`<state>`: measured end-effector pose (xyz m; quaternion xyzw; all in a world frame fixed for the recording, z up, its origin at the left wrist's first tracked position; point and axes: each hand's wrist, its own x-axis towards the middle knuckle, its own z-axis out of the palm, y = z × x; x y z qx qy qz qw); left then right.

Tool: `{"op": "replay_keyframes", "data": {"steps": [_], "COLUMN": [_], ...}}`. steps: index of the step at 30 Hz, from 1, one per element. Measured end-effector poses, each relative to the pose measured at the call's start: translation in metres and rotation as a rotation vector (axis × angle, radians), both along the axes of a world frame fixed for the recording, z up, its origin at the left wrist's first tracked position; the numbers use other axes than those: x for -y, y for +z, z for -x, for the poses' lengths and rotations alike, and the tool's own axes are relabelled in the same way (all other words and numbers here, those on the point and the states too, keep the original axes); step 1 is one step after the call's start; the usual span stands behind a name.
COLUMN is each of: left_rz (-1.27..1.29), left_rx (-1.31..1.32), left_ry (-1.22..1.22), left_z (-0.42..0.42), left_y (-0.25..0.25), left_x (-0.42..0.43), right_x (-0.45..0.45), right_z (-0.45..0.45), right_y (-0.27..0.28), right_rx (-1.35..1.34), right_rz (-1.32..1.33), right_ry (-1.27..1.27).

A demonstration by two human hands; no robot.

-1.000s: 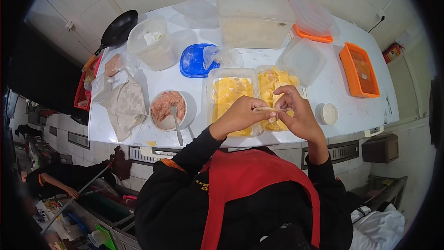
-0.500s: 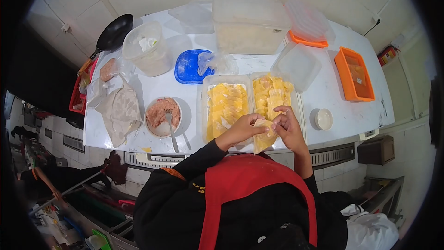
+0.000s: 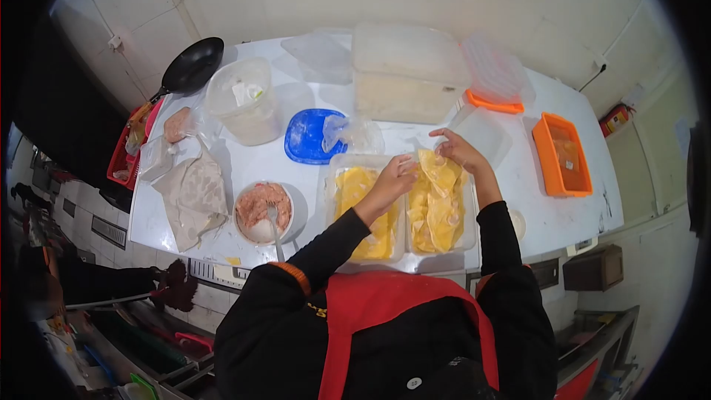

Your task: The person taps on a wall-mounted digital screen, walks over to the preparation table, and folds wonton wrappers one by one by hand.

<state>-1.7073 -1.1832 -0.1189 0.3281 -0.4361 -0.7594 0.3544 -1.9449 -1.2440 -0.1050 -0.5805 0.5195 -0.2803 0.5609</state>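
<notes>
Over the divide between two plastic trays, my left hand (image 3: pixel 397 181) is held with its fingers curled and nothing visible in them. My right hand (image 3: pixel 462 152) is at the far end of the right-hand tray (image 3: pixel 469 240), index finger stretched out and apart from the rest. Its lower fingertips seem to touch the edge of a folded yellow dumpling (image 3: pixel 438 173), which lies on top of other yellow dumplings (image 3: pixel 435 215). The left-hand tray (image 3: pixel 330 211) holds floury yellow pieces (image 3: pixel 363 230), partly hidden by my left arm.
To the left are a bowl of minced meat (image 3: pixel 261 204) with a fork (image 3: pixel 275 231), a cloth (image 3: pixel 194 196), a tall tub (image 3: pixel 244 115) and a black pan (image 3: pixel 194 67). Beyond lie a blue lid (image 3: pixel 305 137) and a large box (image 3: pixel 407 81). An orange basket (image 3: pixel 552 178) stands right.
Both hands have moved forward and apart. The dumpling pinched between them near the table's front edge now lies in the right-hand tray. The view has tilted upward.
</notes>
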Motion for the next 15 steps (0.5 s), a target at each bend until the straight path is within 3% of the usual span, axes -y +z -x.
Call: {"op": "replay_keyframes", "data": {"steps": [5, 8, 11, 14, 15], "left_rz": [0.139, 0.157, 0.13, 0.078, 0.071], "left_rx": [0.034, 0.049, 0.05, 0.033, 0.037], "left_ry": [0.037, 0.121, 0.206, 0.269, 0.277], "left_z": [-0.06, -0.088, -0.105, -0.113, -0.113], "left_y": [0.02, 0.022, 0.026, 0.025, 0.025], "left_x": [0.006, 0.015, 0.018, 0.021, 0.021], "right_x": [0.013, -0.005, -0.026, -0.038, -0.042], "right_z": [0.0, -0.023, -0.041, -0.046, -0.048], "right_y": [-0.003, 0.006, 0.002, -0.017, -0.019], "right_rx": [-0.377, -0.556, -0.559, -0.351, -0.407], "right_rz": [0.061, 0.37, 0.758, 0.559, 0.622], "right_ry": [-0.014, -0.186, -0.132, -0.164, -0.136]}}
